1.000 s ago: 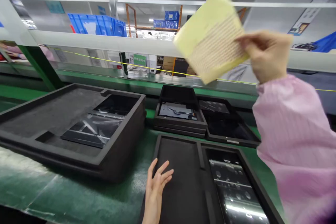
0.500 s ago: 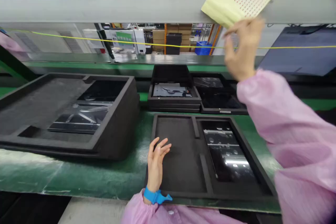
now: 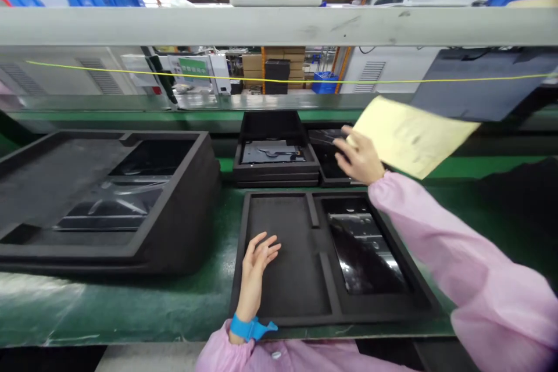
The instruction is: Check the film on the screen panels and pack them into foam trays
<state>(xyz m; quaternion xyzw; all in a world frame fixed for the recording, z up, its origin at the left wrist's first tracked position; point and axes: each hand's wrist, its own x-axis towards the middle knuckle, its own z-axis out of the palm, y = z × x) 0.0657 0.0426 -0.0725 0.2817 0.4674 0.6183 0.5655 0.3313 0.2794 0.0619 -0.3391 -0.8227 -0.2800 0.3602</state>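
Fingers of the left hand spread wide and loose, holding nothing, over the flat left pocket of the near black tray. Blue wrist band right at the near rim of that tray. Fingers of the right hand pinched tight on the left edge of a yellow sheet, up in the air past the far right corner of the near black tray. Sheet tilted a little, nearly flat, touching nothing else.

Best way, at a guess: keep the pinch firm but soft, so no bend or crease in the sheet. Keep it level and go slow; thin paper, quick to flap. Keep the free left hand low and still, away from the shiny part.

Shiny black panel in the right pocket of the near black tray, easy to smudge. Just behind that tray, a small black tray with a grey part inside, and one more dark tray beside it, partly hidden by the right hand. Big black tray off to the left of the near one, all on a green belt.

Possible snags: pink sleeve hanging over the shiny panel, plus a yellow cord and a grey bar high above the far side.
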